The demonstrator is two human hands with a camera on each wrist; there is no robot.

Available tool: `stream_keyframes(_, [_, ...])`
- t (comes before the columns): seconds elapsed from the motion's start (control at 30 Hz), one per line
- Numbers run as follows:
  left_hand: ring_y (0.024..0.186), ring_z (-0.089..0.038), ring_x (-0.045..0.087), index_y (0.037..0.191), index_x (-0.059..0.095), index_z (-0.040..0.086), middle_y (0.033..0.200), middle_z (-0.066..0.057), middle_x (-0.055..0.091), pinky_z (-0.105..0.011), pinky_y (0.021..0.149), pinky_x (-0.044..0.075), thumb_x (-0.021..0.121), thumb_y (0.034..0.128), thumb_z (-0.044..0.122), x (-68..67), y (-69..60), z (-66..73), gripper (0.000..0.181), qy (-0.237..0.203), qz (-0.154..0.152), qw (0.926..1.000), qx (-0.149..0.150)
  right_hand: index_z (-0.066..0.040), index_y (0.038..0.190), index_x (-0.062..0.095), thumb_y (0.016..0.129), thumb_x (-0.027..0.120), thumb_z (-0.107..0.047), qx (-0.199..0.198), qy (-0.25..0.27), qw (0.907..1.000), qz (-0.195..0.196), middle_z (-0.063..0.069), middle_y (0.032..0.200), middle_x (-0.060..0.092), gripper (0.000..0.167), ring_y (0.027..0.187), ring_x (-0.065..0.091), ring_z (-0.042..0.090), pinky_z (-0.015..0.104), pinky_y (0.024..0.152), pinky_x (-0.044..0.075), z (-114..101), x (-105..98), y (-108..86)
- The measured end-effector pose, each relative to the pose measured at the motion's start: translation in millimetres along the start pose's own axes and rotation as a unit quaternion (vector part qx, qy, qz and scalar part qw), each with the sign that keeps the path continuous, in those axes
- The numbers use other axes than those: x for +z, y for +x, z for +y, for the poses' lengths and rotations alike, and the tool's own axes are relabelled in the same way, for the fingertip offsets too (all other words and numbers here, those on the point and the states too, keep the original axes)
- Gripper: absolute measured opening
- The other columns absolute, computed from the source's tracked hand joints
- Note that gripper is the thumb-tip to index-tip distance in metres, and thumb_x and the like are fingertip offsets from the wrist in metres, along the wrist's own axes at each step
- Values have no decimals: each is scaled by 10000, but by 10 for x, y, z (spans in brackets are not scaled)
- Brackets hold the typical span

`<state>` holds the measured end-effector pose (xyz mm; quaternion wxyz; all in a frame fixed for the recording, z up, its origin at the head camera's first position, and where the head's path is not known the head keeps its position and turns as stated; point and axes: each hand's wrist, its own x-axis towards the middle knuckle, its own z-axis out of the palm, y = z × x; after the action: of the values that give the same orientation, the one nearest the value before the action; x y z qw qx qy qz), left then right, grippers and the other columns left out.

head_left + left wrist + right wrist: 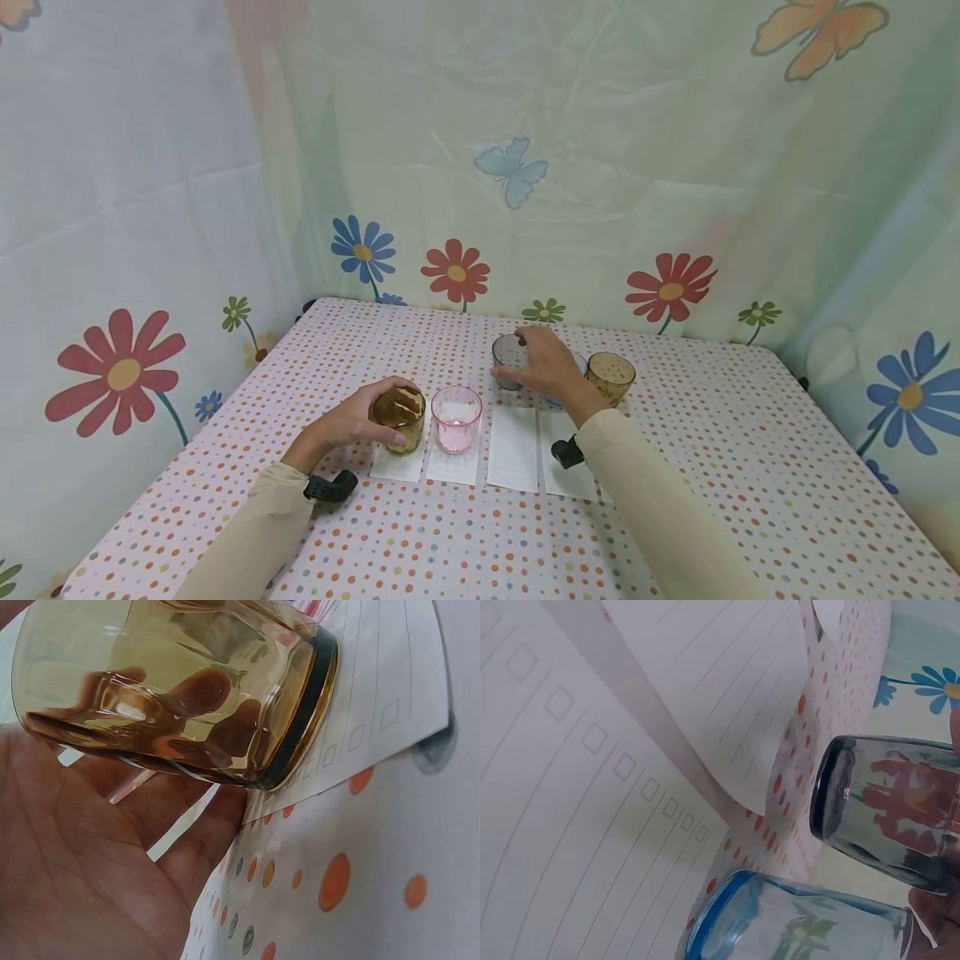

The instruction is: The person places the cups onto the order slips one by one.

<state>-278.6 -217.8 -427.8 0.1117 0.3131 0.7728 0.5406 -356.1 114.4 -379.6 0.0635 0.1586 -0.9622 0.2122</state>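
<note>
My left hand [352, 421] is curled round an amber glass [408, 437], thumb on the near side and fingers behind. In the left wrist view the base of this glass [289, 712] is at a lined white card. A pink-rimmed clear glass [456, 423] stands just right of it on another card. Farther back, my right hand [547, 362] holds a grey glass [507, 360] between thumb and fingers near its rim. Partly hidden behind that hand is a blue-tinted glass [802, 922]. To its right stands a speckled yellow-brown glass [611, 375].
A lined card [513, 450] lies in front of the grey glass, with another card [562, 475] beside it, partly under my right wrist. The dotted tablecloth [420, 533] covers the table. A flowered curtain [585, 217] hangs behind.
</note>
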Motion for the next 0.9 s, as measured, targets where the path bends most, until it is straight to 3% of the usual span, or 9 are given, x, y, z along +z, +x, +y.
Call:
stream_keyframes(0.47, [1233,-356,572,1436,448,-38,1348,-187,579,-452,1028,491,801,810,155,4,-7,3,744,33,75,10000,51,-26,1442,512,780,857,-411,-206,1059,9931,467,192,1462,497,840,1369,434,383,572,1104,394,-105,-20,-4])
stream_keyframes(0.67, [1236,-354,568,1438,445,-38,1350,-185,578,-429,1025,494,803,809,156,4,-9,7,749,63,92,9999,22,-10,1392,534,766,876,-323,-299,1747,9824,589,166,1334,582,779,1237,542,338,506,1015,490,-170,-8,4])
stream_keyframes(0.9, [1232,-358,569,1442,446,-31,1348,-190,577,-423,1021,498,803,814,142,7,-8,16,742,-22,60,10000,32,2,1360,527,753,880,-203,-289,2495,9659,623,166,1238,615,731,1198,590,354,471,1004,511,-204,5,-10])
